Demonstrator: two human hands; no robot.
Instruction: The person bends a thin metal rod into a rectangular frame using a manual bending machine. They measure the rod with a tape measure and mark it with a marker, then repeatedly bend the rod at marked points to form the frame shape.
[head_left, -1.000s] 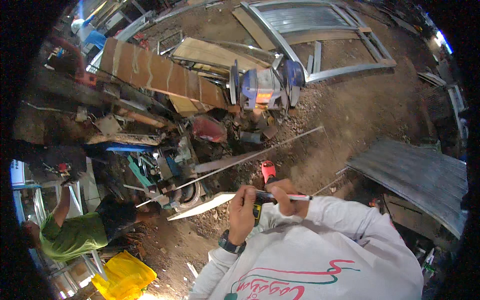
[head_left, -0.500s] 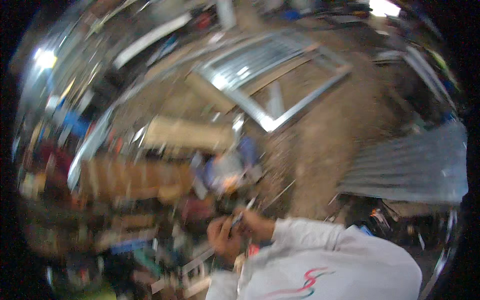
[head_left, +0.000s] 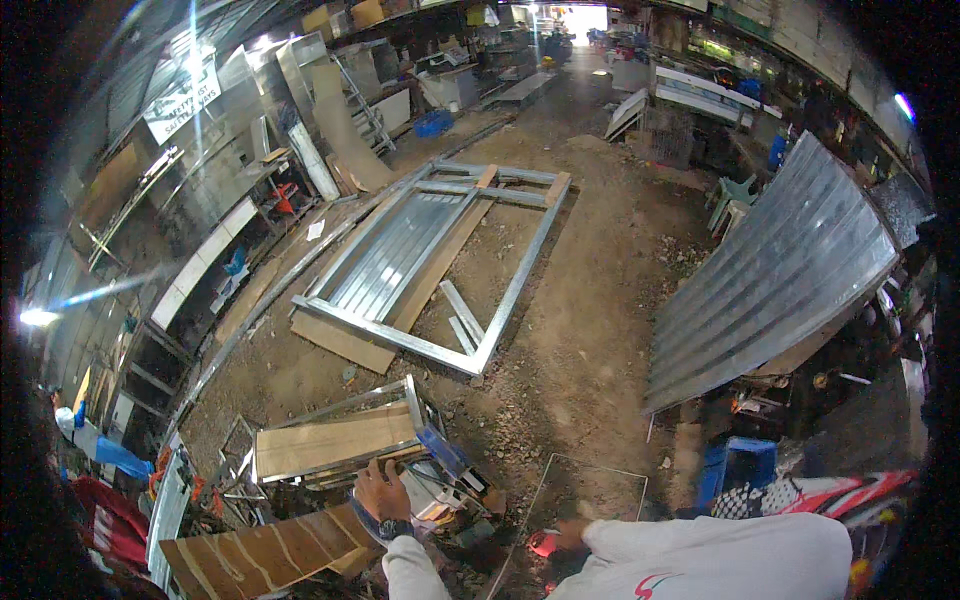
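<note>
Two hands show: the left hand (head_left: 383, 493), fingers spread, is at the grinder (head_left: 432, 496) just right of it, contact unclear; the right hand (head_left: 573, 534), near a red shoe (head_left: 543, 543), I cannot tell.

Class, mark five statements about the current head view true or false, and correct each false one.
1. A dark watch is on the left hand's wrist. True.
2. The left sleeve is green. False: the left sleeve is white.
3. In the picture, the left hand overlaps the bench grinder. True.
4. The blue crate appears left of the metal frame. False: the blue crate appears to its right.
5. The corrugated sheet appears right of the metal frame. True.
</note>
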